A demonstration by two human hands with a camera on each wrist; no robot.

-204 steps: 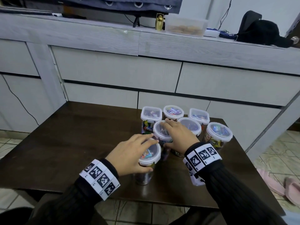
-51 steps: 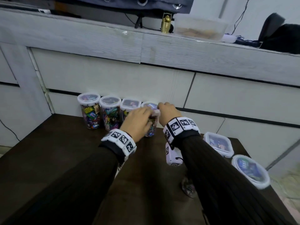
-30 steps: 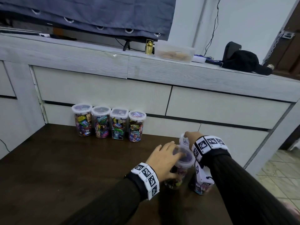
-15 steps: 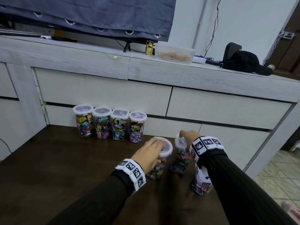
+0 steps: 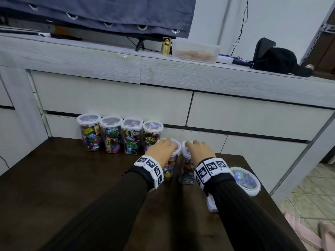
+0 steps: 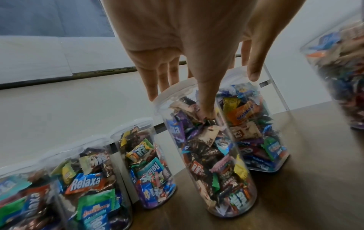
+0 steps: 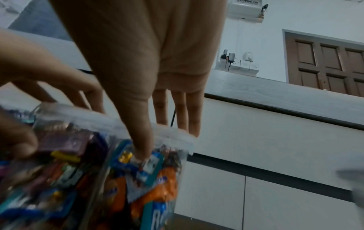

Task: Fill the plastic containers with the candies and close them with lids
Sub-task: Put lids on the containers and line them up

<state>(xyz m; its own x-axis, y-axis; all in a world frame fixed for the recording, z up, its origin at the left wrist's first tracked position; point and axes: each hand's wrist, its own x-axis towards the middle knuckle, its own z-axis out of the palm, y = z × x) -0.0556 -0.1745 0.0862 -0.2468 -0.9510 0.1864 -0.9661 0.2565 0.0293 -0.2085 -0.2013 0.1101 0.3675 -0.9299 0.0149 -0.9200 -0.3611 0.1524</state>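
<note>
Four lidded clear containers of wrapped candies [image 5: 119, 134] stand in a row at the table's far edge. Just right of that row and nearer to me, my left hand [image 5: 163, 149] grips a round lidded candy container [image 5: 169, 169] from above. In the left wrist view the left hand [image 6: 183, 93] has its thumb down the wall of that container [image 6: 216, 171] and its fingers over the lid. My right hand [image 5: 197, 149] grips a second lidded container [image 5: 186, 171] beside it the same way; the right wrist view shows the right hand [image 7: 165, 140] on this container [image 7: 147, 186]. Both containers appear to rest on the table.
Another lidded candy container [image 5: 245, 180] stands near the dark table's right edge [image 5: 257, 187]. A white drawer cabinet [image 5: 112, 98] rises directly behind the row. Pink slippers [image 5: 308, 230] lie on the tiled floor to the right.
Both hands have carried their containers away from me and leftward, from the table's near right part to just beside the row of four. My view has tilted down a little.
</note>
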